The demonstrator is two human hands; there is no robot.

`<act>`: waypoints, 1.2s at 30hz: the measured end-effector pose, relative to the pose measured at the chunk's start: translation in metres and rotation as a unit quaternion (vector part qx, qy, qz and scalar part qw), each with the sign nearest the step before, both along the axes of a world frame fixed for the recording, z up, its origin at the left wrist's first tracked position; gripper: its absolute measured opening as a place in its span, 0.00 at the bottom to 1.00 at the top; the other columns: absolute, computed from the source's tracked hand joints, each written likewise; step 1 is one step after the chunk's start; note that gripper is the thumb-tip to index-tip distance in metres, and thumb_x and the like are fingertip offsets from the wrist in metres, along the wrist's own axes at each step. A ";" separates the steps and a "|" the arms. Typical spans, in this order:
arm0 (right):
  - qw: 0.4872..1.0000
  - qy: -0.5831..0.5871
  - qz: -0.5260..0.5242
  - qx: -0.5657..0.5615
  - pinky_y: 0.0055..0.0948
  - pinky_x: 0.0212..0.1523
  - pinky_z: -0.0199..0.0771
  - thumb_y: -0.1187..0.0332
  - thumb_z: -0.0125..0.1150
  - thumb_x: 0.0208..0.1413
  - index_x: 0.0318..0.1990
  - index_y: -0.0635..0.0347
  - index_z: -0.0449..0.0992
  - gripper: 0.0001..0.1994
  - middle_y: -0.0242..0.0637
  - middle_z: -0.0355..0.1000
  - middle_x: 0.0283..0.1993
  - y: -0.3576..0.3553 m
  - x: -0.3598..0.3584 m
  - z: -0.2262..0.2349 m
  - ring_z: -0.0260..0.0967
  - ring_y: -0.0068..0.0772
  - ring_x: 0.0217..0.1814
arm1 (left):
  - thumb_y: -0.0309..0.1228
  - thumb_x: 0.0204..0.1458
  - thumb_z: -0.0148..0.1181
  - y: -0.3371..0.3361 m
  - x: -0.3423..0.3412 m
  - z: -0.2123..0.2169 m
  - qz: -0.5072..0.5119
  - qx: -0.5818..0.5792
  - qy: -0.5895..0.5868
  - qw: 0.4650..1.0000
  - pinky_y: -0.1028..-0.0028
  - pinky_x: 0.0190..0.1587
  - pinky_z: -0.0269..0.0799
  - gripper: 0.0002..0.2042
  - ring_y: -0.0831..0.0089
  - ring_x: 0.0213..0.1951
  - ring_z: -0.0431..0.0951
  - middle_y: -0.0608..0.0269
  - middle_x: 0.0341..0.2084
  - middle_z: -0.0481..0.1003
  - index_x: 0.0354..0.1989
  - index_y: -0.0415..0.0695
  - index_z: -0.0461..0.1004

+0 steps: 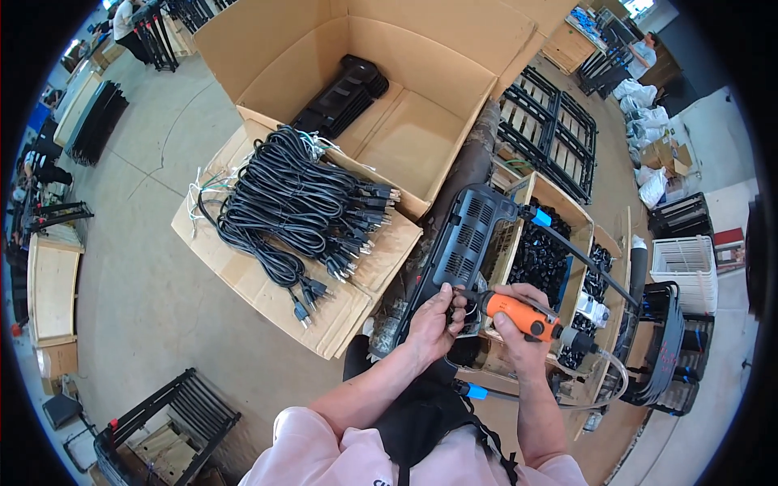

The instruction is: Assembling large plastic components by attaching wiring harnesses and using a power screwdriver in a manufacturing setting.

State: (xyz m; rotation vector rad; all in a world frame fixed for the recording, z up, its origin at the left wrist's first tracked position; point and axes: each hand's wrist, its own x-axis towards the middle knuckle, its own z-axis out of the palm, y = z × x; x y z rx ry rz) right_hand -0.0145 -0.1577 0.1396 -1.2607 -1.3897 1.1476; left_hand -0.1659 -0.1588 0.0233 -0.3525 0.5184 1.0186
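Note:
My right hand (525, 350) grips an orange air screwdriver (515, 313), its clear hose running off at the right. The tool points left, its tip close to the near end of a long black plastic housing (463, 243) with vent slots. Beside that tip, my left hand (433, 328) is closed, fingers curled at the housing's lower edge. Whatever lies between those fingers is too small or hidden to make out. A black bar with blue ends (571, 251) reaches from the housing toward the right.
Bundled black power cords (284, 202) lie on a cardboard flap at the left. Behind them, an open carton (438, 121) holds another black housing (344, 97). Wooden bins of small black parts (539, 251) stand at the right. A black frame stack (166, 421) is lower left.

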 end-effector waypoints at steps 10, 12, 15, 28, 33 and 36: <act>0.998 -0.042 0.017 -0.041 0.37 0.66 0.75 0.77 0.69 0.58 0.62 0.64 0.68 0.25 0.46 0.76 0.60 0.044 -0.037 -0.018 0.74 0.35 0.62 | 0.36 0.74 0.50 0.004 0.010 -0.031 -0.019 0.029 0.136 0.990 0.83 0.24 0.63 0.12 0.85 0.24 0.68 0.72 0.30 0.75 0.54 0.45 0.75; 0.997 -0.051 0.013 -0.050 0.37 0.66 0.74 0.77 0.70 0.57 0.62 0.64 0.69 0.26 0.46 0.77 0.59 0.047 -0.042 -0.016 0.74 0.35 0.63 | 0.36 0.74 0.49 0.004 0.011 -0.034 -0.026 0.044 0.136 0.989 0.84 0.23 0.62 0.12 0.87 0.23 0.67 0.73 0.29 0.74 0.55 0.45 0.75; 0.996 -0.055 0.008 -0.068 0.36 0.67 0.73 0.76 0.71 0.56 0.61 0.64 0.69 0.26 0.46 0.77 0.58 0.051 -0.045 -0.019 0.74 0.35 0.63 | 0.36 0.74 0.49 0.001 0.009 -0.032 -0.036 0.047 0.148 0.987 0.84 0.23 0.62 0.12 0.88 0.23 0.67 0.73 0.28 0.74 0.56 0.45 0.75; 0.994 -0.054 0.039 -0.081 0.33 0.62 0.76 0.77 0.70 0.56 0.61 0.63 0.71 0.25 0.45 0.78 0.58 0.071 -0.053 -0.034 0.75 0.31 0.59 | 0.35 0.75 0.48 -0.006 0.008 -0.031 -0.026 0.054 0.165 0.984 0.84 0.22 0.61 0.12 0.87 0.21 0.65 0.73 0.27 0.74 0.55 0.43 0.74; 0.993 -0.071 0.066 -0.073 0.32 0.61 0.76 0.78 0.70 0.57 0.61 0.63 0.71 0.24 0.43 0.78 0.57 0.072 -0.056 -0.030 0.75 0.30 0.58 | 0.36 0.75 0.48 -0.009 0.009 -0.032 -0.037 0.058 0.179 0.981 0.83 0.22 0.60 0.11 0.87 0.21 0.65 0.72 0.27 0.74 0.53 0.43 0.75; 0.992 -0.086 0.064 -0.070 0.31 0.60 0.77 0.76 0.71 0.57 0.58 0.63 0.73 0.22 0.42 0.79 0.55 0.071 -0.062 -0.027 0.77 0.29 0.56 | 0.36 0.74 0.49 -0.013 0.012 -0.036 -0.046 0.070 0.193 0.978 0.82 0.22 0.61 0.12 0.87 0.22 0.65 0.73 0.27 0.73 0.52 0.43 0.75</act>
